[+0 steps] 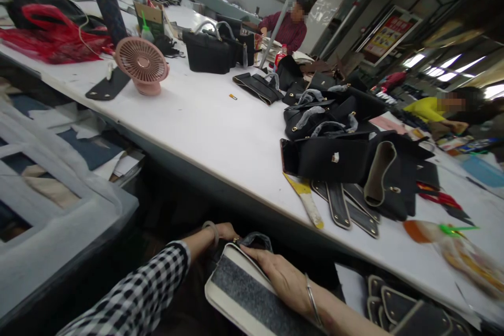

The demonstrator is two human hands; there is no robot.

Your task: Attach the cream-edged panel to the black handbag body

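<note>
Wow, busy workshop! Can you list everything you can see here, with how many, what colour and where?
table: one, white, long, across the middle
fan: one, pink, far left on the table
red fabric: one heap, top left
handbags: two, black, upright at the back
bag parts pile: one heap, black, right of centre
strips: several, black with stitched edges, near the table edge
co-workers: two, seated, one in dark red at the back, one in yellow at right
panel: one, grey with cream border, below the table edge
left hand: at the panel's top end
right hand: flat on the panel
</note>
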